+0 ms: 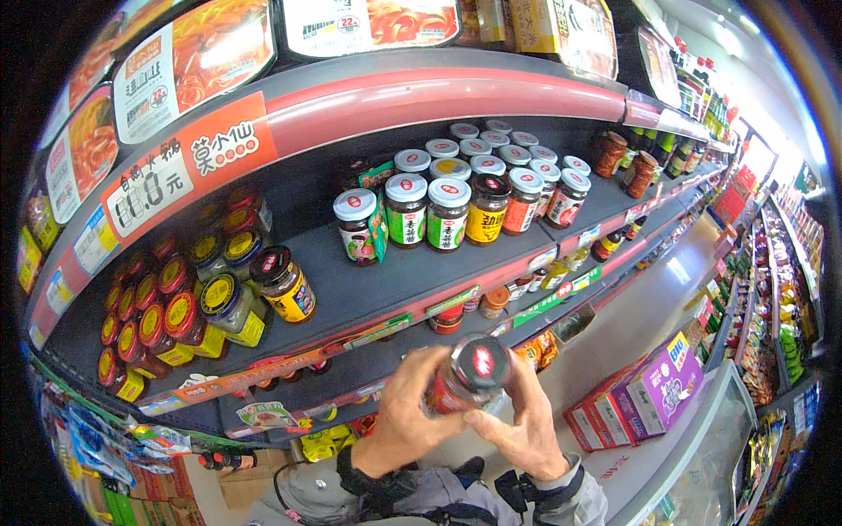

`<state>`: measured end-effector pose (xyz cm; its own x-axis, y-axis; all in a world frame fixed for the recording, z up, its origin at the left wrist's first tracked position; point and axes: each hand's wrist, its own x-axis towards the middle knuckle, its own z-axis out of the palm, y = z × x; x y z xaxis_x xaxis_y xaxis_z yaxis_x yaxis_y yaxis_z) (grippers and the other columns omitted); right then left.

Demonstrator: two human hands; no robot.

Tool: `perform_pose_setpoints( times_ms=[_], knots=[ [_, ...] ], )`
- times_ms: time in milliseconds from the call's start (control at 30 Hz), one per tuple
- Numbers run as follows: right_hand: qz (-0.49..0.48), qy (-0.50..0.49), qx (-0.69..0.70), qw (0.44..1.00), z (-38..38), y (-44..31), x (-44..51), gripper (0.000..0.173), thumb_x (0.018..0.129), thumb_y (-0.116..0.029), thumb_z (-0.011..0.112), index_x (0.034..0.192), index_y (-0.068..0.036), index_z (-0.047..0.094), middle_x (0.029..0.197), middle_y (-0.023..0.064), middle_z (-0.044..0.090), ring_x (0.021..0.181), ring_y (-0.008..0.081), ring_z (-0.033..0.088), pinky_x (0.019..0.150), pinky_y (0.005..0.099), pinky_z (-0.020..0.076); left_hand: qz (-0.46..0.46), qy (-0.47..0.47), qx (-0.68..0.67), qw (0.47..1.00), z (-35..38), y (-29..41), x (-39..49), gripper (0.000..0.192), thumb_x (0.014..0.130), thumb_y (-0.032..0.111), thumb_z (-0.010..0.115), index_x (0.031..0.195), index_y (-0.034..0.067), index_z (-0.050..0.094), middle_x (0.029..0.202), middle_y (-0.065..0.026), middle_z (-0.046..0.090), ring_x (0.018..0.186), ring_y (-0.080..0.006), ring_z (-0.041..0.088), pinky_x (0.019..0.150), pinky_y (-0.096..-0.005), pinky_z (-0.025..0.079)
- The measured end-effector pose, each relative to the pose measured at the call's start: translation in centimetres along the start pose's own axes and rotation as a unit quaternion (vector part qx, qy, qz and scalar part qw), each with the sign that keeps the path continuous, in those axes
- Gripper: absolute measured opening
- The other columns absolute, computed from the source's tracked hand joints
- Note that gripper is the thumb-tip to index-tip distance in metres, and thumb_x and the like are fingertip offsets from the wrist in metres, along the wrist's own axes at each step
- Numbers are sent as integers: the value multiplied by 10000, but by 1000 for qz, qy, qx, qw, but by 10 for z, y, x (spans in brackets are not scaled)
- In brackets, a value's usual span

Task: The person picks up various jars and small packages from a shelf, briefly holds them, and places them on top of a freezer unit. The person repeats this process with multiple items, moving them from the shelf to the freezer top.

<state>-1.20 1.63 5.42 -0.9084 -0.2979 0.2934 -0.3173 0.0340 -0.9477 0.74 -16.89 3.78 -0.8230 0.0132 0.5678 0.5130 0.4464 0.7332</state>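
Note:
A glass jar with a black lid (482,365) is held in front of my chest, its contents dark red. Around its left side wraps my left hand (411,417). From the right, my right hand (520,421) grips the same jar, thumb along its lower part. Beyond my hands is a grey shelf (329,289) with sauce jars. White-lidded jars (448,217) with green labels stand grouped near its middle, among them a black-lidded jar with a yellow label (487,209). Another black-lidded jar (284,284) stands apart, left of that group.
Red-lidded jars (177,322) and a blue-lidded jar (230,309) fill the shelf's left end. Boxed instant meals (197,62) sit on the shelf above. A purple carton (664,388) stands on the floor at right, near a glass-sided case (704,454).

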Motion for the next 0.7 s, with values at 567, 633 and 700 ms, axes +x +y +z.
perform_pose_setpoints(
  times_ms=[567, 633, 700],
  knots=[
    [200, -2, 158, 967, -104, 73, -18, 389, 963, -82, 674, 1304, 50, 539, 1154, 169, 700, 1040, 217, 684, 931, 336, 540, -138, 194, 122, 964, -11, -49, 108, 580, 717, 292, 877, 1148, -8, 631, 1123, -153, 639, 1029, -275, 652, 910, -399, 497],
    [198, 1, 170, 965, -109, 80, -19, 369, 970, -81, 662, 1289, 59, 540, 1134, 171, 704, 1021, 220, 688, 917, 336, 546, -156, 192, 113, 962, -8, -52, 109, 560, 715, 282, 875, 1135, -7, 644, 1113, -153, 659, 1008, -270, 666, 894, -395, 508],
    [201, 8, 181, 963, -111, 85, -20, 359, 966, -83, 662, 1275, 59, 548, 1105, 170, 708, 984, 215, 690, 895, 332, 544, -168, 193, 105, 961, -6, -57, 110, 539, 711, 273, 875, 1119, -4, 656, 1090, -150, 680, 1001, -265, 676, 883, -390, 514]
  ],
)
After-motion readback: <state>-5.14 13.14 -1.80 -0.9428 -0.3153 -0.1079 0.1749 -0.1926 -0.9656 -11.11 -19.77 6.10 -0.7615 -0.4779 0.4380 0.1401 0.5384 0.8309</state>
